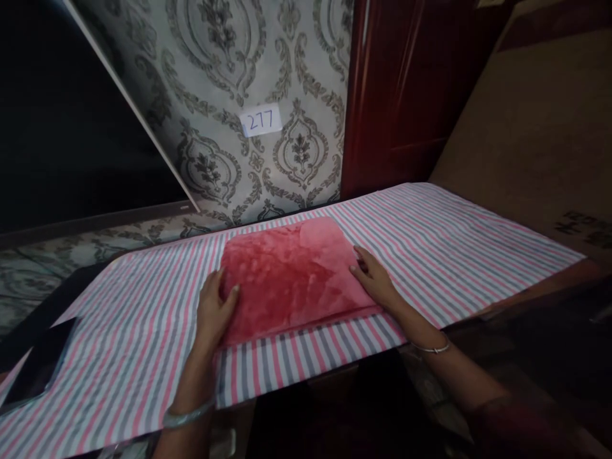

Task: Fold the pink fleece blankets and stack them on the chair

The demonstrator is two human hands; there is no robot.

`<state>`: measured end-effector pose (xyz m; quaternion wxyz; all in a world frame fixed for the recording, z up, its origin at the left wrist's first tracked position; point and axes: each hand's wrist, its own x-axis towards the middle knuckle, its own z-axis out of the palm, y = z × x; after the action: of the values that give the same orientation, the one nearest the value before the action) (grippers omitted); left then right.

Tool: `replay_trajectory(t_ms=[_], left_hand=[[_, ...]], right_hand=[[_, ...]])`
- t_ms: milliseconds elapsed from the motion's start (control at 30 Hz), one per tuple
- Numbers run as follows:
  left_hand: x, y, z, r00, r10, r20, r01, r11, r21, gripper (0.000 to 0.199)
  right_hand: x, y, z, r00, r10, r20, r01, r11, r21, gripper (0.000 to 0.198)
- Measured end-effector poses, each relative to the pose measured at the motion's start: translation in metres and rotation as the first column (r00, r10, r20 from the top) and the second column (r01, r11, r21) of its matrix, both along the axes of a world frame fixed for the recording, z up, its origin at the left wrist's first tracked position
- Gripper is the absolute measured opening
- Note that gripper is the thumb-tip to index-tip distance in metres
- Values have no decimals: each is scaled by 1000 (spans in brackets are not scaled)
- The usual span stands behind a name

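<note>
A folded red and pink plush cloth (291, 274), soft-looking and blotchy in colour, lies flat on the striped tablecloth (430, 236). At its left edge is my left hand (214, 307), thumb over the top and fingers along the side. My right hand (375, 277) grips the opposite edge, its thumb on the cloth and the index finger stretched along the border. The undersides of both hands are hidden. Each wrist wears a bracelet.
A dark phone (41, 363) lies at the left of the table. Behind it stands a large black screen (81, 121). A cardboard box (535, 127) rises at the right, beside a dark red door (392, 95). A paper marked 277 (261, 120) is on the patterned wall.
</note>
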<state>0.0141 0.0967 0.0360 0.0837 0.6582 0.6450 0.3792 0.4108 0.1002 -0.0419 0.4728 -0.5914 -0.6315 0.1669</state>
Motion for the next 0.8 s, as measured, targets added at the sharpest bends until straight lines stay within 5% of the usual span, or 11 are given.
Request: replay_trajectory(t_ms=[167, 467, 600, 800], left_hand=[[-26, -7, -7, 870, 232, 435, -65, 929, -366, 66], [-28, 4, -6, 815, 230, 532, -9, 923, -386, 57], [-22, 0, 6, 741, 220, 635, 83, 908, -412, 81], [-13, -13, 21, 602, 253, 757, 127, 906, -404, 95]], right_hand=[[2, 1, 6, 974, -117, -192, 100, 990, -96, 62], [-5, 7, 27, 987, -125, -101, 88, 946, -311, 66], [-5, 9, 26, 951, -113, -289, 6, 938, -347, 73], [-9, 2, 33, 767, -82, -636, -212, 904, -372, 93]])
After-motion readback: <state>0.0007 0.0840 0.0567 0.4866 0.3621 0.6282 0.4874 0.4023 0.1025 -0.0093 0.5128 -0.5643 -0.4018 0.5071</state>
